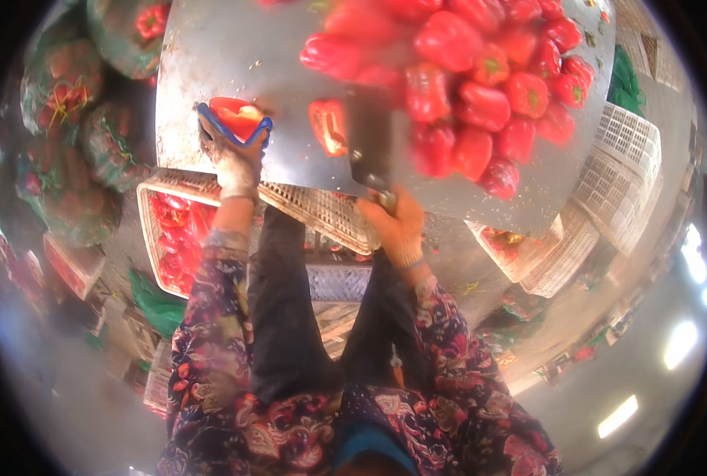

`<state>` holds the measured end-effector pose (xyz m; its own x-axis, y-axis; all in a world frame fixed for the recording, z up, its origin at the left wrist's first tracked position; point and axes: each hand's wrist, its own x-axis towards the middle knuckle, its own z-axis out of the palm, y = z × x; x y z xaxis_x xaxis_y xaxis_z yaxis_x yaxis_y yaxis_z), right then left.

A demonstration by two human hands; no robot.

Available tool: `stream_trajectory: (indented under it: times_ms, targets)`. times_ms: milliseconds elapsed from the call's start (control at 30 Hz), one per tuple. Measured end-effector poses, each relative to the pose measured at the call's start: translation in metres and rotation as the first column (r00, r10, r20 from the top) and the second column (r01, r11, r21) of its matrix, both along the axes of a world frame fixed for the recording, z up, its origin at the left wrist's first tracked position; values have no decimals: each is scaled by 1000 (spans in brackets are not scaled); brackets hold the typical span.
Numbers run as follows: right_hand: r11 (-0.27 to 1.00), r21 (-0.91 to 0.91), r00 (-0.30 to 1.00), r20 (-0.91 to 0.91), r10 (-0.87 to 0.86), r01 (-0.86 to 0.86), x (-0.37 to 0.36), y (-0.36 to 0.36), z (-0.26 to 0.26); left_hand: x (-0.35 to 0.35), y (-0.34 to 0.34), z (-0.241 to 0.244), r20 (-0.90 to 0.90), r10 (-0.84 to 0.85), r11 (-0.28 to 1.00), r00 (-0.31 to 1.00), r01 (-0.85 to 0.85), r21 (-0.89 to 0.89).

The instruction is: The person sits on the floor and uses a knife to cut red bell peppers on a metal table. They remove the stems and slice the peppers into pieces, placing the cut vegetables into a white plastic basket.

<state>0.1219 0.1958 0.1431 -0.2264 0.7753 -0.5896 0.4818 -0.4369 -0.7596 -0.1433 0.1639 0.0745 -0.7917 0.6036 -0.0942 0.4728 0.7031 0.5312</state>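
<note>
My left hand (232,152), in a glove with blue on the fingers, holds a cut piece of red bell pepper (237,116) over the left part of the metal tabletop (282,154). The inside of that piece faces up. In my right hand (399,229), also gloved, is the handle of a cleaver (370,140), its broad dark blade pointing away from me over the tabletop. Just left of the blade lies another cut pepper piece (328,127), pale inside showing. To the right of the blade is a large heap of whole red bell peppers (485,106).
A plastic crate of red peppers (178,238) stands below the table at left. Another crate (323,214) is tilted by my knees. Net sacks (68,172) crowd the left side. Stacked pale crates (618,172) stand at right, and a crate with pepper scraps (502,247) sits under the table's right corner.
</note>
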Motion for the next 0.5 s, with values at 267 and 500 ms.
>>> stream_trajectory:
  times_ms: [267, 500]
  targets:
    - [874, -71, 876, -3, -483, 481, 111, -39, 34, 195, 93, 29, 279, -340, 938, 898, 304, 166]
    - [784, -207, 806, 40, -591, 585, 160, -52, 43, 221, 183, -10, 496, 36, 969, 868, 92, -231]
